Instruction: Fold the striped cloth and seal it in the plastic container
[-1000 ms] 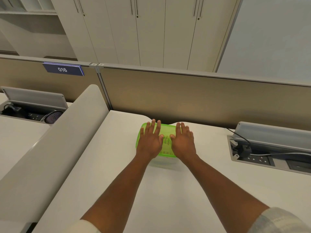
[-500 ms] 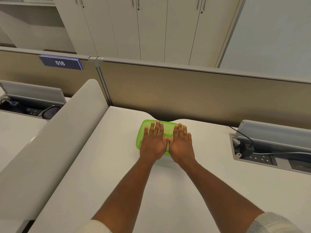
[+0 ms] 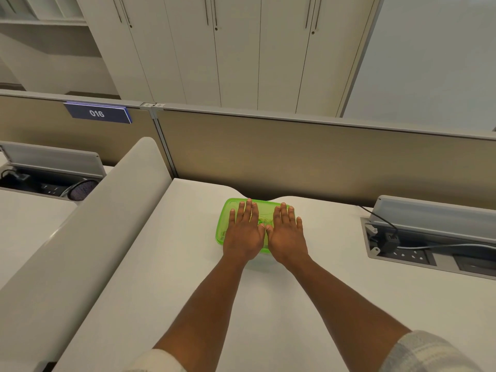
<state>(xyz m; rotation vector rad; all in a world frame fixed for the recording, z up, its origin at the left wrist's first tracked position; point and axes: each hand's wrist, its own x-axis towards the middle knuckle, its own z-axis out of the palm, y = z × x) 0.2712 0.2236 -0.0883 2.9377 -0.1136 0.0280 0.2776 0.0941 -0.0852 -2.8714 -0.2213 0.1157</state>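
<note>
A: Both palms, left hand (image 3: 243, 232) and right hand (image 3: 287, 234), are lying flat and open on the green lid (image 3: 225, 224), gripping nothing; container is sitting mid-desk (image 3: 161, 264).

B: Striped cloth (image 3: 264, 220) is showing faintly beneath. The person is likely pressing; working pressure around every edge should seat the seal.

We see open-plan office, cubicle rows. White desk (image 3: 150, 264) ahead of us, bounded by tan fabric partition (image 3: 308, 157) with grey metal trim. Blue number plate (image 3: 97, 113) reading "016" fixed on partition top at left. Flip-up cable box (image 3: 429, 237) sunk in desktop at right, power sockets inside, plug and cable seated; second one on neighbouring desk at left. Curved white divider (image 3: 80, 237) separates our desk from next. Behind partition, wall of tall pale cabinets (image 3: 241, 49) with slim handles.
</note>
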